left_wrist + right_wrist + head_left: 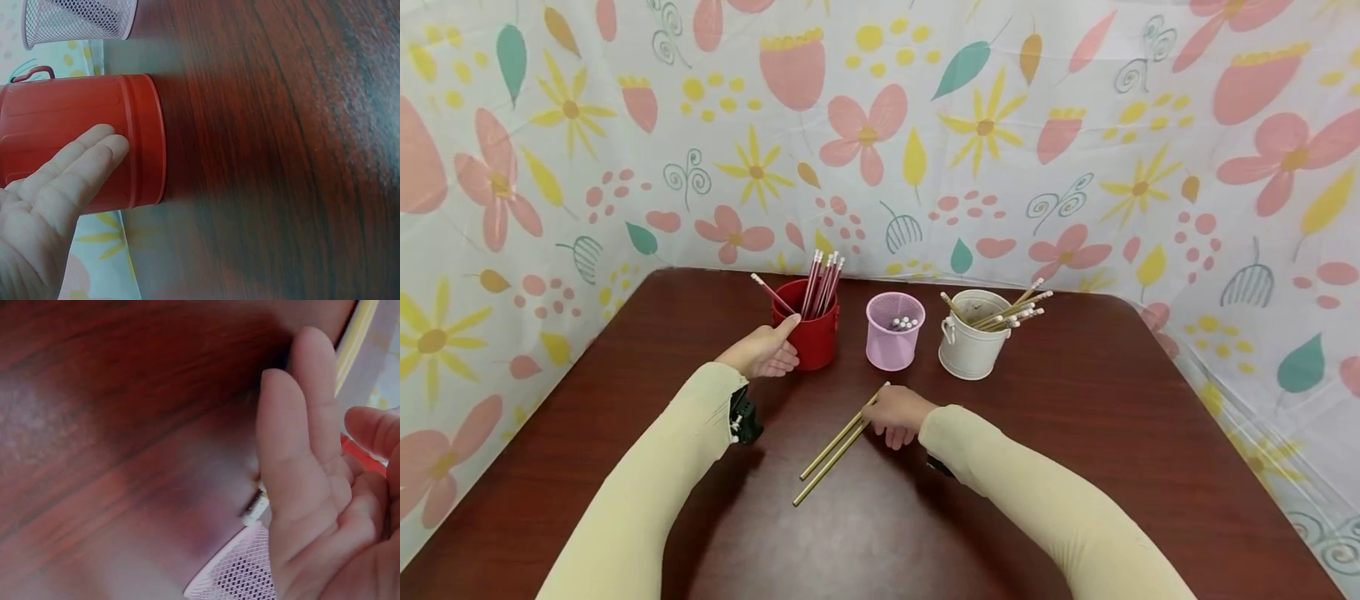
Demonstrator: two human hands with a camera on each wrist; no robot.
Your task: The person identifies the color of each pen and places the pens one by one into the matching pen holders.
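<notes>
My left hand (769, 348) rests against the side of a red metal bucket (817, 343), thumb near its rim. Straight fingers (94, 156) lie along the bucket's wall in the left wrist view. Red pencils (824, 287) with white erasers stand in that bucket, one leaning out to the left. Two gold pencils (829, 462) lie side by side on the table, and my right hand (901, 414) is over their far ends. In the right wrist view, the extended fingers (284, 425) and the thumb are apart, and one pencil (256, 507) shows its eraser end behind the hand.
A pink mesh cup (891, 346) with several short white-tipped pencils stands at the middle back. Right of it, a white bucket (972, 354) holds several gold pencils (1015, 313) leaning right. Flowered cloth (865, 183) hangs behind the dark wooden table (1075, 400).
</notes>
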